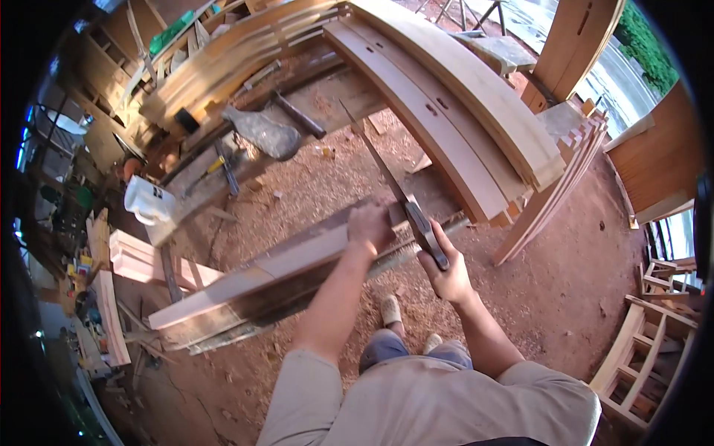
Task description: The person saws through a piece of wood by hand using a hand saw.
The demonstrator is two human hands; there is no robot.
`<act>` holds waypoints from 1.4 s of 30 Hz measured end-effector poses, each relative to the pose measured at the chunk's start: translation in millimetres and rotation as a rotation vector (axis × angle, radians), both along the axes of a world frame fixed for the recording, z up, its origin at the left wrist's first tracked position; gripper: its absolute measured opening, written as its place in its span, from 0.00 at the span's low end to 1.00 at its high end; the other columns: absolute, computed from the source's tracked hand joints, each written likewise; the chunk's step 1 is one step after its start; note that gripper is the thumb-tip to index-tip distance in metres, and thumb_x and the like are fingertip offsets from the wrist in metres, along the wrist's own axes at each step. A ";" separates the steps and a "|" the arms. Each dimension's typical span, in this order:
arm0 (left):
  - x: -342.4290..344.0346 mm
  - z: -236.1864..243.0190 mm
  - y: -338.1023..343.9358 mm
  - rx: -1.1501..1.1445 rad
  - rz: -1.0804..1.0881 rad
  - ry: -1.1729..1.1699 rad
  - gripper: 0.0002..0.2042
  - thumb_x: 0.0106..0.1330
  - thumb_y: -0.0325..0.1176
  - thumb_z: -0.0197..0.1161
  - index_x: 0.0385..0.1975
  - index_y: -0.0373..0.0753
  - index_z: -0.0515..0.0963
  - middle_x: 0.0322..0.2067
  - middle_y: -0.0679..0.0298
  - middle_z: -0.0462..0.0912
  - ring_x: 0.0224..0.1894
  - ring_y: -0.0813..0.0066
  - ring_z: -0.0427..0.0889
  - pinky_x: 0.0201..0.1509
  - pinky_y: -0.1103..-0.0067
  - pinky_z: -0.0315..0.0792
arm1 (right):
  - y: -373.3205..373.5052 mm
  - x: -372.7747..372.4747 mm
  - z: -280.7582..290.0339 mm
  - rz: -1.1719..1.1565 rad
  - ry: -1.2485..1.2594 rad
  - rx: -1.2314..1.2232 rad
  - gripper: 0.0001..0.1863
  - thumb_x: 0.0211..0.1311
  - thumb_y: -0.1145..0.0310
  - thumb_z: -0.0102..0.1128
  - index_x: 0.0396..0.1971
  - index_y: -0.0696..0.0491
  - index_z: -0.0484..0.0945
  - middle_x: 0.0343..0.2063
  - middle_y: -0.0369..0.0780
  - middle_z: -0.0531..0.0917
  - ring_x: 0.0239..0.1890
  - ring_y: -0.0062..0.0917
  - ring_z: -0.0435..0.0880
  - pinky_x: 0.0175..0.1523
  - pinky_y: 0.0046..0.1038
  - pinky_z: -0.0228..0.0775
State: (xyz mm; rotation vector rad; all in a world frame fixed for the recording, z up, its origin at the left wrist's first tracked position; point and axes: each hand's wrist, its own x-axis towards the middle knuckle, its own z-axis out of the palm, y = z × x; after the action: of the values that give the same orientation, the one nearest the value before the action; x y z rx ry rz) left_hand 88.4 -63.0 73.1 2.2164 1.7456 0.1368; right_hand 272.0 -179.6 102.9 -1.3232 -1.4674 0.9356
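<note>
My right hand [449,279] is wrapped round the dark handle of a handsaw [385,172]. Its narrow blade points up and away to the left, and its lower part crosses near the right end of a long wooden board [256,276]. My left hand [370,227] grips that board close to its right end, just left of the saw; its fingertips are partly hidden. The board lies along a rough timber bench [245,316] running from lower left to the middle. Whether the saw teeth touch the wood I cannot tell.
Curved planks with slots [446,111] rest stacked at the far right. Beyond the bench lie a hammer [300,115], a white bucket [146,199] and a yellow-handled tool [216,163]. Wooden frames [645,357] stand at lower right. Shavings cover the earth floor [312,186].
</note>
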 end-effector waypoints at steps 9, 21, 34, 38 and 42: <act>-4.8 -7.2 11.4 0.013 -0.003 -0.014 0.10 0.58 0.37 0.66 0.37 0.44 0.88 0.41 0.55 0.88 0.48 0.56 0.87 0.55 0.63 0.76 | 11.9 6.4 -21.0 -0.007 0.029 -0.049 0.37 0.66 0.71 0.67 0.74 0.55 0.65 0.46 0.43 0.87 0.48 0.17 0.81 0.57 0.24 0.74; -3.2 -17.7 15.3 0.126 0.094 0.107 0.12 0.58 0.40 0.68 0.40 0.46 0.87 0.39 0.57 0.90 0.44 0.55 0.90 0.52 0.61 0.80 | 25.7 -4.0 13.9 0.031 -0.076 -0.036 0.35 0.71 0.67 0.66 0.73 0.58 0.64 0.50 0.52 0.87 0.54 0.25 0.84 0.62 0.30 0.74; -15.5 -26.7 28.1 0.021 0.268 0.010 0.24 0.53 0.50 0.72 0.50 0.49 0.85 0.48 0.52 0.88 0.52 0.51 0.86 0.55 0.62 0.81 | -75.0 39.6 5.2 0.032 0.087 -0.243 0.36 0.67 0.68 0.67 0.74 0.55 0.65 0.47 0.59 0.86 0.54 0.50 0.87 0.57 0.36 0.78; -51.7 -55.9 51.2 0.198 0.232 0.064 0.17 0.75 0.43 0.47 0.45 0.45 0.85 0.47 0.50 0.87 0.49 0.44 0.86 0.54 0.57 0.80 | -215.9 100.0 54.1 0.115 0.002 -0.355 0.38 0.65 0.77 0.63 0.75 0.60 0.60 0.47 0.43 0.85 0.48 0.20 0.82 0.55 0.26 0.74; -48.8 -46.6 37.7 0.169 0.109 0.065 0.15 0.72 0.44 0.52 0.44 0.47 0.85 0.47 0.51 0.88 0.48 0.46 0.87 0.54 0.59 0.81 | -241.9 120.9 65.9 0.124 -0.079 -0.285 0.38 0.62 0.78 0.62 0.74 0.61 0.62 0.54 0.48 0.85 0.55 0.28 0.85 0.62 0.29 0.72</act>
State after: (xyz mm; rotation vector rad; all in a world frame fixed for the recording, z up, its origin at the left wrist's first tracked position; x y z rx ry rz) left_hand 39.6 -25.3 26.5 2.2639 1.9564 0.2485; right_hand 392.9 -421.4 168.8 -1.5004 -1.5316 1.2216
